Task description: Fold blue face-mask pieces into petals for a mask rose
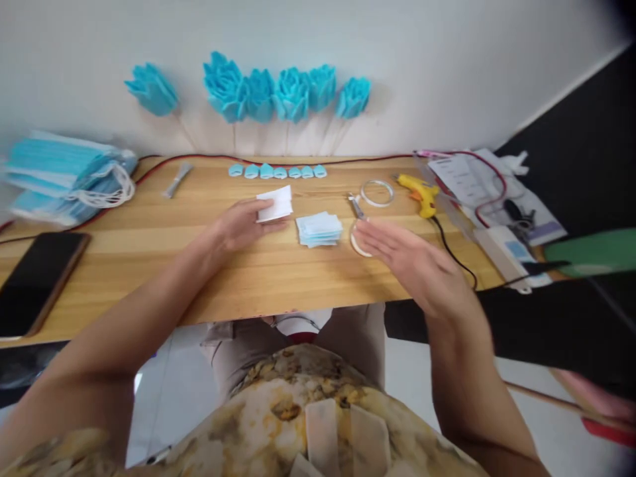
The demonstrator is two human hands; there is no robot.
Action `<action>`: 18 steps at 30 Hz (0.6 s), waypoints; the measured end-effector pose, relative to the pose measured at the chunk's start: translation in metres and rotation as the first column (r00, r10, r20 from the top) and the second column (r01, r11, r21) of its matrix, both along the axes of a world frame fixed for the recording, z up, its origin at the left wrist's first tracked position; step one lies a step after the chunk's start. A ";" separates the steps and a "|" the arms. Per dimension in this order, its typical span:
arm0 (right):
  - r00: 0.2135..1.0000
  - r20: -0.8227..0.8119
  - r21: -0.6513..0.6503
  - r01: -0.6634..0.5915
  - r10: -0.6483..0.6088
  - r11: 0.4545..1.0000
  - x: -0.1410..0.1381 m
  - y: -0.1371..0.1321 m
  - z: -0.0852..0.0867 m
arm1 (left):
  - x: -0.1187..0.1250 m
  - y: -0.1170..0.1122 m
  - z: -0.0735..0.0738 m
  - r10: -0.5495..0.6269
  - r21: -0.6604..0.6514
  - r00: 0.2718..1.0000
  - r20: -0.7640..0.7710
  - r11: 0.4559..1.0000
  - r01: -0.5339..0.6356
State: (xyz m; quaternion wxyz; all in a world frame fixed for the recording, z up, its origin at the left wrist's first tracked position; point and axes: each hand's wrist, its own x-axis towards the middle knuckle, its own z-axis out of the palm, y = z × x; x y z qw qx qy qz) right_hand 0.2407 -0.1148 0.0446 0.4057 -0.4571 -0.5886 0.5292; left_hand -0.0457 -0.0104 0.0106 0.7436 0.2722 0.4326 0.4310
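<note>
My left hand (242, 225) grips a white square of mask fabric (275, 203) by its lower left edge, just above the wooden table (149, 218). My right hand (402, 255) hovers with fingers stretched out flat over a white tape roll (356, 242), holding nothing. Between the hands lies a small stack of cut blue fabric squares (318, 228). Small scissors (356, 206) lie just beyond my right fingertips.
Several folded blue petals (278, 171) line the back edge under blue fabric flowers (278, 93) against the wall. Blue face masks (64, 175) are piled at left above a phone (37, 278). A clear tape ring (377, 193), yellow glue gun (420, 191) and power strip (507, 255) are at right.
</note>
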 end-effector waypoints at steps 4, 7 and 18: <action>0.985 -0.112 -0.092 0.122 -0.132 0.988 0.005 0.019 -0.030 | 0.010 -0.006 0.013 0.020 -0.037 0.993 -0.116 0.999 -0.025; 0.986 -0.113 -0.130 0.111 -0.126 0.985 0.000 0.036 -0.041 | 0.015 -0.011 0.019 0.024 -0.070 0.984 -0.176 0.997 -0.037; 0.996 -0.078 -0.138 0.023 -0.034 0.990 -0.015 0.050 -0.031 | 0.035 -0.025 0.025 -0.009 -0.065 0.993 -0.120 0.998 0.002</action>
